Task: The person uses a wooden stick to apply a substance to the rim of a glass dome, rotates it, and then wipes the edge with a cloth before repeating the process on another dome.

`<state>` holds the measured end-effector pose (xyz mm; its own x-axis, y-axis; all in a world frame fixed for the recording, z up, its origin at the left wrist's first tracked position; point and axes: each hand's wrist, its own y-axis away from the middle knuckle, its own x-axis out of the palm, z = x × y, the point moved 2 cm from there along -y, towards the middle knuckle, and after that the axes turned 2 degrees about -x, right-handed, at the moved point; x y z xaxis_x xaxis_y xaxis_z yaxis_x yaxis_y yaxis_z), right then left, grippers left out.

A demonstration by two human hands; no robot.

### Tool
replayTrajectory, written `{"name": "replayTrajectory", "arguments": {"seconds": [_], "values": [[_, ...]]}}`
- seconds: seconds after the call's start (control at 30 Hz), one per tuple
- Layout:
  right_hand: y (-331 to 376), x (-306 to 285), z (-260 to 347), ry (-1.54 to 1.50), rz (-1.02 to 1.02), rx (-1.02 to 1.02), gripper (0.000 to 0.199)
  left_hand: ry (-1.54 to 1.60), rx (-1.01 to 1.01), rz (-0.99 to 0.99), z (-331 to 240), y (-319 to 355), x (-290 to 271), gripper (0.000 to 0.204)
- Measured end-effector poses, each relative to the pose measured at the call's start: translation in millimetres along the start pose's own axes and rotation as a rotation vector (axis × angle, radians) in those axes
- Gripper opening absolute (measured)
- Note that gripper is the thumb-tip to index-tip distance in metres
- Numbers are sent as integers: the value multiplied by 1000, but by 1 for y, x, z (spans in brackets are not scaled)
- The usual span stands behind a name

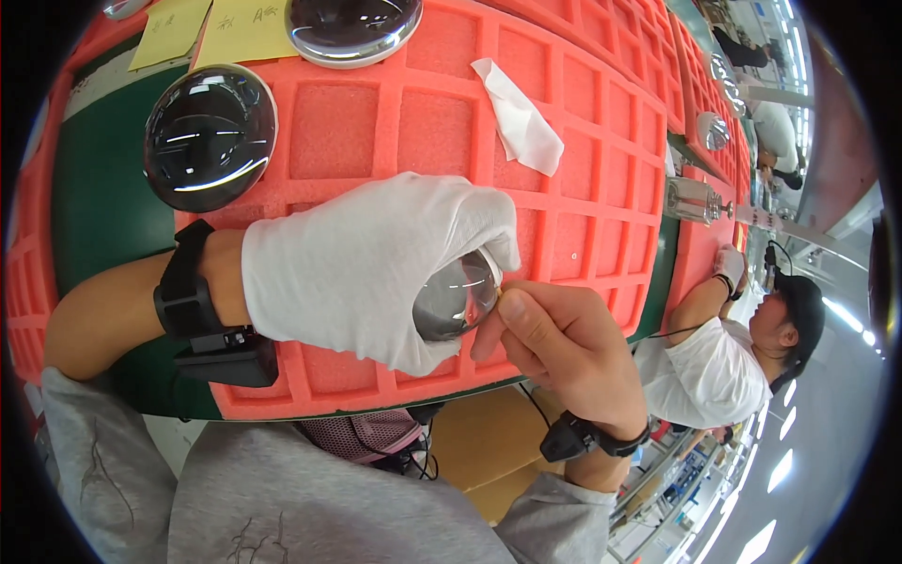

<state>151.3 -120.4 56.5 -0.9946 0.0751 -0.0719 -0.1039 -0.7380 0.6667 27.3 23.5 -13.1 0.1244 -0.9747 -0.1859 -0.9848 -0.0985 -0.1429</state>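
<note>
My left hand (pixel 376 273), in a white glove, is curled around a round, clear glass lens (pixel 456 299) and grips it by its rim. My bare right hand (pixel 564 338) comes in from the right with thumb and forefinger pinched at the lens's right edge. A tiny yellowish bit shows at those fingertips, too small to name. Both hands are above a red foam tray (pixel 437 132) divided into square pockets. Up and to the left of my gloved hand rests a dark, shiny domed lens (pixel 209 141), and a second dark dome (pixel 353 28) lies beyond it.
A crumpled white wipe (pixel 519 117) lies across the tray's dividers. Yellow notes (pixel 246 30) sit at the far left. A glass bottle (pixel 693 201) stands on the right, near a co-worker in a white shirt (pixel 705 371). Green tabletop (pixel 103 179) shows beside the tray.
</note>
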Motion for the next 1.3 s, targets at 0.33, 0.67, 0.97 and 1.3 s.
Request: {"name": "replayTrajectory", "arguments": {"seconds": [0.33,0.67,0.97,1.3], "values": [[-9,-5,13,203,-13,21,42,-153,77,-54,-1,2,4,45],[2,2,-14,107,-24,-136,42,46,-33,14,1,2,1,45],[-2,-2,4,180,-29,-26,43,-55,-25,-11,1,-1,2,46],[-8,-3,12,282,-4,22,44,-248,107,-10,-2,-1,3,45]]}}
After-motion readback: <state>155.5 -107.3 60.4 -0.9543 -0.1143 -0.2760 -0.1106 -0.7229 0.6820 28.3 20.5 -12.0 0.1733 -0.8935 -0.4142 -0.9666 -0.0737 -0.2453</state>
